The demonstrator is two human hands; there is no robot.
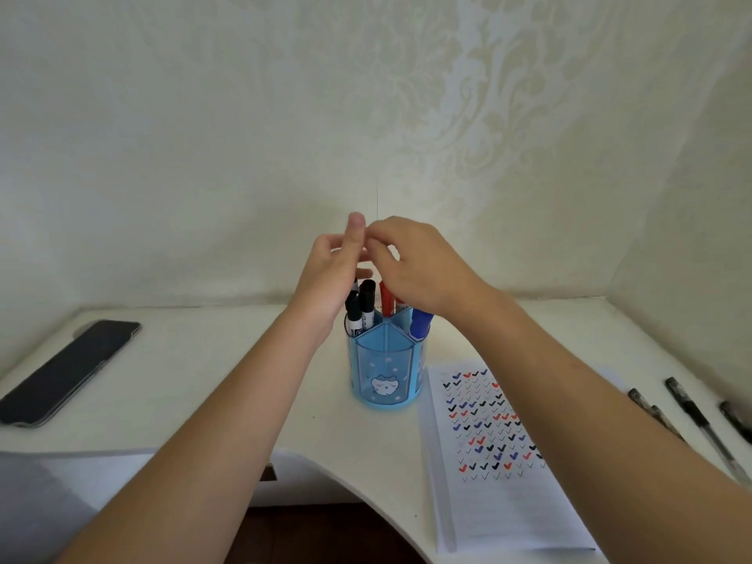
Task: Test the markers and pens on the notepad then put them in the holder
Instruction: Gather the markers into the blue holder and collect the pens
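Nearest, at right, the notepad [488, 433] lies on the table [203, 380]; untested pens [691, 417] lie right of it, long axes running near-to-far. Farther, both hands, left [329, 274] and right [423, 266], hover over the holder [386, 368]; whether either grip holds anything is unclear. The right hand seems nearer those pens.

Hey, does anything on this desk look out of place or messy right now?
Nothing is spilled or damaged. The blue holder stands upright with black, red and blue markers sorted in separate compartments. The only loose items are a few black pens lying on the desk right of the notepad, not yet in the holder.
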